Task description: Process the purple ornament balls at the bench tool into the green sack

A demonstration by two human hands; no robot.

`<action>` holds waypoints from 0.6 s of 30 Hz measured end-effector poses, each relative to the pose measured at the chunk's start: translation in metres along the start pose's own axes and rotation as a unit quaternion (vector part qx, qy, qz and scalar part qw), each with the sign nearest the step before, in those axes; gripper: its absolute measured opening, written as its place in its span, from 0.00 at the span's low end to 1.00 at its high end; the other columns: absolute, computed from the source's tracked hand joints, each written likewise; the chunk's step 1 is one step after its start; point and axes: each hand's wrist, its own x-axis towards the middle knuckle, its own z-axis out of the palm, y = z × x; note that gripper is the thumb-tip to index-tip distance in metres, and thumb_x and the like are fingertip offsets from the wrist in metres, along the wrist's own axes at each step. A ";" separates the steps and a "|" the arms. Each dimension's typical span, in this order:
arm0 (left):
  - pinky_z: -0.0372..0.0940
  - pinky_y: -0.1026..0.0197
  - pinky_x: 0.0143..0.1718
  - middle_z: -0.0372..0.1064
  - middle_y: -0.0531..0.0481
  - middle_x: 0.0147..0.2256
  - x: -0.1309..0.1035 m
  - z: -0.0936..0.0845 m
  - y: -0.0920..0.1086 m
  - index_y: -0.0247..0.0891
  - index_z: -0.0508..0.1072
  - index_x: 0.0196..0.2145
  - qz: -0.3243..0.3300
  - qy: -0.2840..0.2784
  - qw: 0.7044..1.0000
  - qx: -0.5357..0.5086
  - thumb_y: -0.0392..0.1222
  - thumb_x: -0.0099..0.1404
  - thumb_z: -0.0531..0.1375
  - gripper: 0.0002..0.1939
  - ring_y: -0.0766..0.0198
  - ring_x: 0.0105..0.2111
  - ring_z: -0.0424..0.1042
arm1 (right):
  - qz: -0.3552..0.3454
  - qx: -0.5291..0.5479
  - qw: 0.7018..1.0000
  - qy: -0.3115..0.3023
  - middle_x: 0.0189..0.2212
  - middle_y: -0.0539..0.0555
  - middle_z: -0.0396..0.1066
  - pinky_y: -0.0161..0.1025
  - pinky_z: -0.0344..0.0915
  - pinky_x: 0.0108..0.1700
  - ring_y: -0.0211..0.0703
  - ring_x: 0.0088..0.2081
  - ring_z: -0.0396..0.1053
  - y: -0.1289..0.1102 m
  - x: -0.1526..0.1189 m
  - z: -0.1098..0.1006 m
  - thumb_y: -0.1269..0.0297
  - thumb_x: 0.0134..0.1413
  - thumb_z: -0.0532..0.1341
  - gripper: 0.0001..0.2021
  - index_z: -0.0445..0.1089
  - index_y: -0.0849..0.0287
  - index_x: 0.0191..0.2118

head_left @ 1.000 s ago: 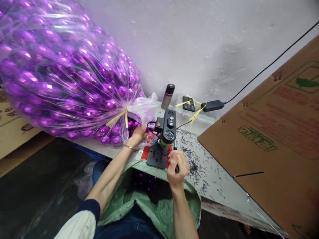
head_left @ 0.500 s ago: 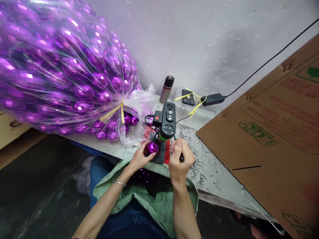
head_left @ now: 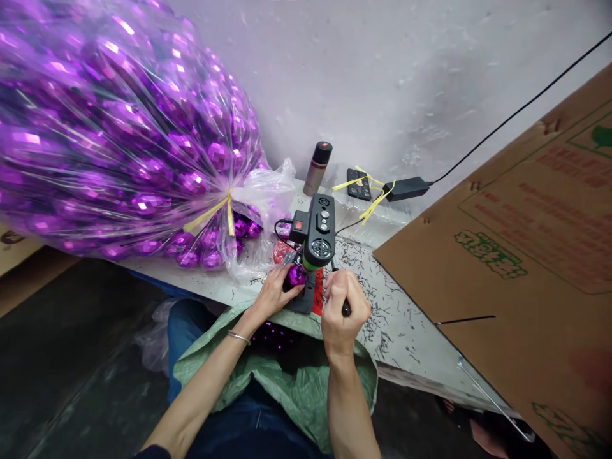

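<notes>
Left hand point(head_left: 271, 294): part-closed, purple faceted bauble point(head_left: 297, 275) pinched, apparently steadied beneath machine head point(head_left: 319, 231).
Right hand point(head_left: 340, 325): wrapped round lever handle point(head_left: 347, 309), seemingly for leverage.
Green sack point(head_left: 301, 396): opened at six o'clock.

Green and red characters, unreadable, on cardboard point(head_left: 488, 204).

Head cam only, worn up top, looks fwd & down over both hands point(head_left: 308, 303) and worktable point(head_left: 406, 331).
</notes>
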 end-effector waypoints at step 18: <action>0.68 0.45 0.56 0.75 0.40 0.52 -0.003 -0.001 -0.007 0.40 0.67 0.59 0.013 -0.008 0.999 -0.035 0.48 0.64 0.66 0.28 0.49 0.53 0.74 | -0.118 -0.018 0.992 0.043 0.25 0.49 0.64 0.36 0.62 0.30 0.36 0.27 0.64 0.046 -0.049 0.016 0.73 0.66 0.49 0.14 0.59 0.55 0.28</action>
